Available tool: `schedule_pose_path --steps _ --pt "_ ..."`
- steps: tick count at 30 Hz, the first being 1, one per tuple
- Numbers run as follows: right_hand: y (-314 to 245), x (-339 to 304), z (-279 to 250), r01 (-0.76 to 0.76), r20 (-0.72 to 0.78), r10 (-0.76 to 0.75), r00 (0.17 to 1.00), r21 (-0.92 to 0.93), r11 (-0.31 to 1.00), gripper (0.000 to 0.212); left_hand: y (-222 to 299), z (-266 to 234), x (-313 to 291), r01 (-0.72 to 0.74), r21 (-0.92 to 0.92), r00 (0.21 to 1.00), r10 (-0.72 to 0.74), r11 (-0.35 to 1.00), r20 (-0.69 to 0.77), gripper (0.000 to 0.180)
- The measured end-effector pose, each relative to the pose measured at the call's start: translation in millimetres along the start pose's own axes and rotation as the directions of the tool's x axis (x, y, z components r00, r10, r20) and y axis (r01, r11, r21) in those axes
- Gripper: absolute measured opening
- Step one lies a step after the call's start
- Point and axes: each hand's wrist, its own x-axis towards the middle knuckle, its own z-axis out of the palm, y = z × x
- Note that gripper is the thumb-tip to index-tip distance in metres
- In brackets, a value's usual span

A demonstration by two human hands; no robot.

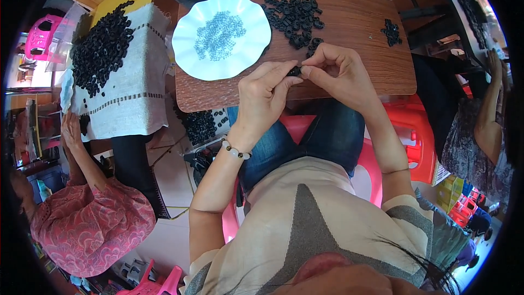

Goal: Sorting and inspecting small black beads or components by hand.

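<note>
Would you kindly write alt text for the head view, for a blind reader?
Bare left hand and right hand pinch a small black part at a wood-grain table, near a white scalloped plate of tiny translucent pieces and a pile of black parts.

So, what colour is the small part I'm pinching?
The small part is black, as best seen in the head view.

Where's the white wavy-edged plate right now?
In the head view, the white wavy-edged plate is on the left part of the brown table, beside a heap of black parts and beyond the left hand.
</note>
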Motion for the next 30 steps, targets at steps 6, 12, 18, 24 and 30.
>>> schedule_pose_path --steps 6,12,18,24,30 --pt "-4 -3 4 -0.020 -0.012 0.020 1.000 -0.035 0.999 0.007 -1 3 -4 0.004 -0.057 1.000 -0.005 0.998 -0.030 0.032" --pt "-6 -11 15 0.133 -0.110 -0.166 0.980 -0.259 0.957 0.011 -7 5 -7 -0.087 0.059 0.996 0.087 0.994 0.001 0.035" --pt "-6 -13 16 0.183 -0.085 -0.236 0.968 -0.403 0.897 0.011 -7 8 -8 -0.209 0.252 0.978 0.202 0.945 0.056 0.039" --pt "-5 -12 13 0.025 -0.090 -0.039 0.995 -0.149 0.988 0.012 -7 9 -7 -0.103 0.140 0.995 0.102 0.985 0.018 0.035" --pt "2 -9 5 0.000 -0.042 0.000 0.999 -0.001 1.000 0.011 -1 5 -3 -0.063 0.050 0.998 0.063 0.997 -0.010 0.032"
